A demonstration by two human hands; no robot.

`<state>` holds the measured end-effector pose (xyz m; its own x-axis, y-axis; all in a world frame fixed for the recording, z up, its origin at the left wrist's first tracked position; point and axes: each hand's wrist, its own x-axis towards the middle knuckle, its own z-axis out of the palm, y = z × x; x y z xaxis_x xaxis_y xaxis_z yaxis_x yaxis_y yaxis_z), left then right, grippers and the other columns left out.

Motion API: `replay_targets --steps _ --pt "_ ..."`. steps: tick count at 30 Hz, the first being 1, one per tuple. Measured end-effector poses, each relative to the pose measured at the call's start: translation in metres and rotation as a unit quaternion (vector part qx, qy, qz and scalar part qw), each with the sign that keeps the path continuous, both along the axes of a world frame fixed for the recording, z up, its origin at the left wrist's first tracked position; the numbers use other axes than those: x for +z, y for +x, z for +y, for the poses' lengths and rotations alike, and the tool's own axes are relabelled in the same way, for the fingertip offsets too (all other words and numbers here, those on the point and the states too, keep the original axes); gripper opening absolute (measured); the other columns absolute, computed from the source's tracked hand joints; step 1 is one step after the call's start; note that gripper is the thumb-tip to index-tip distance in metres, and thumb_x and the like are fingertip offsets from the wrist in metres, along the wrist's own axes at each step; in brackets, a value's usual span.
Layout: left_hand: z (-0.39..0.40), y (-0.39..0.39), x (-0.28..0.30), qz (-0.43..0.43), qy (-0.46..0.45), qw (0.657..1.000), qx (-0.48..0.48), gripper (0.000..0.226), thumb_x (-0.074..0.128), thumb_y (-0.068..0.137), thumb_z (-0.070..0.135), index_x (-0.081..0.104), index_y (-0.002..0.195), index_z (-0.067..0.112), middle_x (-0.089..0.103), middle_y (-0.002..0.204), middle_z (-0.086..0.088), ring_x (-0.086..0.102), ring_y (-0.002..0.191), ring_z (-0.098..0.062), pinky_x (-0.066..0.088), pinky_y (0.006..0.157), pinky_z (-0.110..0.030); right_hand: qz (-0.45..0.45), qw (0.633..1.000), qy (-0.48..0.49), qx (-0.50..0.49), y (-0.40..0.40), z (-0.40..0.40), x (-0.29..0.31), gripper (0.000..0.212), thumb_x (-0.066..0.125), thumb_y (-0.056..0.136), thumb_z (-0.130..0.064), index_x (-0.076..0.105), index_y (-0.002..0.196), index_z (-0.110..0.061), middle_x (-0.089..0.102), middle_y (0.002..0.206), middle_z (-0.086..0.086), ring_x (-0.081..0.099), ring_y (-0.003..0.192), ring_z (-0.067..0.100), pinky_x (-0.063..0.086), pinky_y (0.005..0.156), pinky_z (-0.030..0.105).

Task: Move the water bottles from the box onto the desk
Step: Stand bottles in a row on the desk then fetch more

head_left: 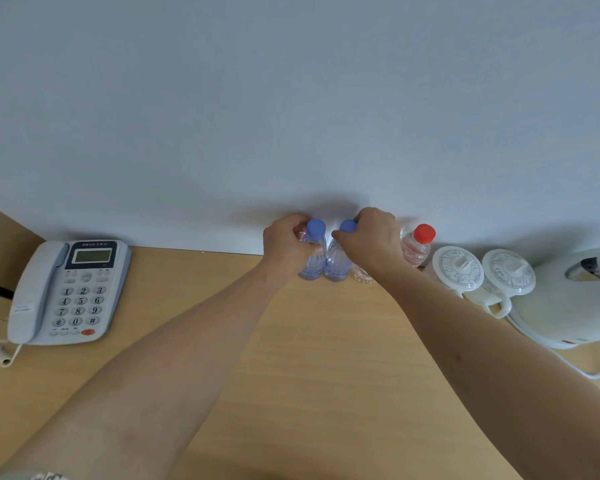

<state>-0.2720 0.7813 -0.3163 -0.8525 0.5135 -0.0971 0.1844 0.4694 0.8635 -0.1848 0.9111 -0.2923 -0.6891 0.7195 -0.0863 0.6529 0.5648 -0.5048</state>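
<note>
Telephone point(66, 292) sits at the far left of the desk point(291, 358), against the wall. Moving right, I see my left hand point(286, 249) wrapped around the left blue-capped bottle point(314, 252), and my right hand point(369, 237) gripping the right blue-capped bottle point(338, 263) near its neck. Both bottles stand upright on the desk, touching. Beyond them stands a red-capped bottle point(418, 245), then two lidded cups point(459, 268) and a white kettle point(575, 299).

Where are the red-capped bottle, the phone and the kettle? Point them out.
red-capped bottle point(424, 233): head view, on its red cap.
phone point(80, 300): head view, on the keypad.
kettle point(568, 303): head view, on its white body.
</note>
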Motion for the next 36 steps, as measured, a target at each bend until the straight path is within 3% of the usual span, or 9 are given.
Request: replay_targets --steps 4,9,13,16,19,23,26,31,36 --pt "0.002 0.005 -0.003 -0.011 0.009 1.0 0.018 0.045 0.088 0.075 0.002 0.074 0.117 0.01 0.072 0.104 -0.003 0.062 0.092 -0.015 0.045 0.08 -0.019 0.002 1.0 -0.001 -0.009 0.0 0.0 0.0 0.037 0.073 0.082 -0.025 0.045 0.064 -0.01 0.039 0.056 0.0 0.035 0.05 0.014 0.025 0.044 0.028" --pt "-0.001 0.005 -0.005 -0.003 0.01 1.0 0.011 0.046 0.087 0.077 0.004 0.072 0.12 0.011 0.074 0.113 -0.004 0.066 0.101 -0.019 0.049 0.087 -0.024 0.008 1.0 -0.004 -0.009 0.0 -0.001 -0.001 0.028 0.073 0.084 -0.027 0.061 0.08 -0.002 0.046 0.061 0.0 0.039 0.052 0.013 0.03 0.044 0.025" --pt "-0.002 0.007 0.0 0.001 -0.007 1.0 0.0 0.045 0.086 0.077 0.005 0.071 0.119 0.012 0.073 0.114 -0.002 0.066 0.101 -0.019 0.049 0.086 -0.023 0.003 1.0 -0.001 0.0 0.001 -0.004 0.002 0.029 0.073 0.084 -0.027 0.062 0.082 0.0 0.054 0.064 0.008 0.05 0.059 0.025 0.039 0.049 0.03" --pt "-0.005 0.01 0.004 0.002 -0.004 1.0 0.0 0.043 0.086 0.077 0.006 0.07 0.116 0.014 0.072 0.114 -0.001 0.062 0.1 -0.016 0.046 0.085 -0.02 0.007 1.0 -0.012 -0.01 0.006 -0.006 0.004 0.029 0.072 0.084 -0.026 0.051 0.074 -0.008 0.043 0.061 0.0 0.039 0.054 0.016 0.028 0.046 0.026" --pt "-0.012 0.011 0.012 0.012 -0.002 1.0 -0.009 0.045 0.087 0.076 0.009 0.07 0.117 0.015 0.07 0.114 0.003 0.059 0.1 -0.013 0.045 0.086 -0.018 0.023 0.999 -0.018 -0.025 0.014 -0.012 0.009 0.023 0.07 0.087 -0.029 0.06 0.095 -0.01 0.052 0.074 -0.003 0.049 0.071 0.02 0.033 0.053 0.028" --pt "-0.025 0.009 0.03 0.05 0.005 0.998 -0.025 0.046 0.086 0.079 0.015 0.069 0.122 0.018 0.068 0.118 0.006 0.06 0.103 -0.013 0.045 0.088 -0.023 0.039 0.998 0.007 -0.044 0.025 -0.026 0.028 0.042 0.067 0.09 -0.033 0.061 0.125 -0.011 0.068 0.105 0.008 0.057 0.088 0.027 0.039 0.07 0.031" --pt "-0.034 0.009 0.049 0.104 0.011 0.993 -0.05 0.043 0.083 0.084 0.025 0.069 0.124 0.019 0.068 0.124 0.004 0.061 0.111 -0.016 0.048 0.095 -0.031 0.035 0.999 0.03 -0.029 0.034 -0.041 0.043 0.054 0.065 0.092 -0.035 0.052 0.141 -0.017 0.065 0.12 0.011 0.061 0.111 0.031 0.04 0.077 0.032" --pt "-0.048 0.024 0.078 0.193 -0.01 0.972 -0.132 0.044 0.074 0.091 0.037 0.064 0.131 0.023 0.061 0.136 0.003 0.055 0.125 -0.018 0.04 0.095 -0.025 0.013 0.994 0.101 -0.024 0.07 -0.075 0.065 0.065 0.066 0.091 -0.042 0.044 0.149 -0.023 0.054 0.137 0.009 0.046 0.127 0.034 0.042 0.098 0.04" --pt "-0.053 0.062 0.097 0.3 -0.044 0.926 -0.223 0.053 0.065 0.094 0.054 0.06 0.138 0.024 0.058 0.143 0.0 0.053 0.129 -0.027 0.043 0.107 -0.042 -0.003 0.984 0.153 -0.092 0.135 -0.108 0.079 0.066 0.067 0.086 -0.045 0.042 0.145 -0.03 0.048 0.141 0.006 0.04 0.132 0.033 0.04 0.101 0.045"
